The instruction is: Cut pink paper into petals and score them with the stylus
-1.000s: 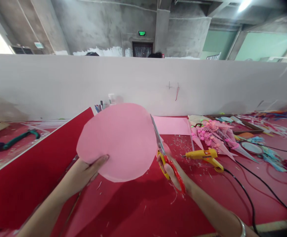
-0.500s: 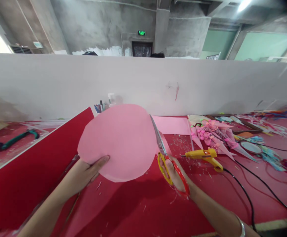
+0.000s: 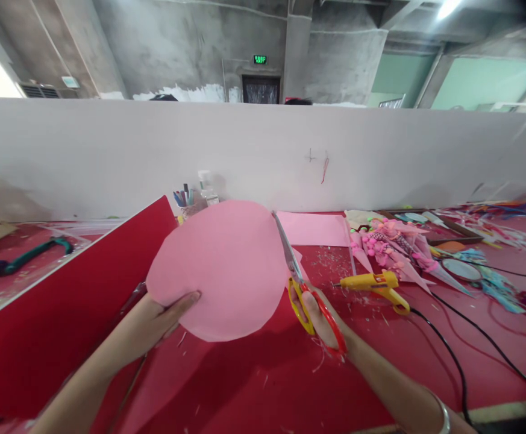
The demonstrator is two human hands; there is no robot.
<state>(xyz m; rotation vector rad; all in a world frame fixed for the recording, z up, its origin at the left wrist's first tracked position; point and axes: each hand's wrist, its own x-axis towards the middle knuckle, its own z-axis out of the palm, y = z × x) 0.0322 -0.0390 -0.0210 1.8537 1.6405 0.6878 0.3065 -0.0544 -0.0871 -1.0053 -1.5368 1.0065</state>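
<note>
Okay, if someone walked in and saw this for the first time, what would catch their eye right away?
A big pink paper disc fills the centre, held up at its lower left edge by the left hand. The right hand holds red-and-yellow scissors with the blades along the disc's right edge. To the right, a yellow glue gun lies on the red table near a heap of pink paper cones.

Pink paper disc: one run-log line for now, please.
left hand: holds pink paper disc by lower edge | right hand: scissors, blades at disc's right edge | glue gun: on red table
</note>
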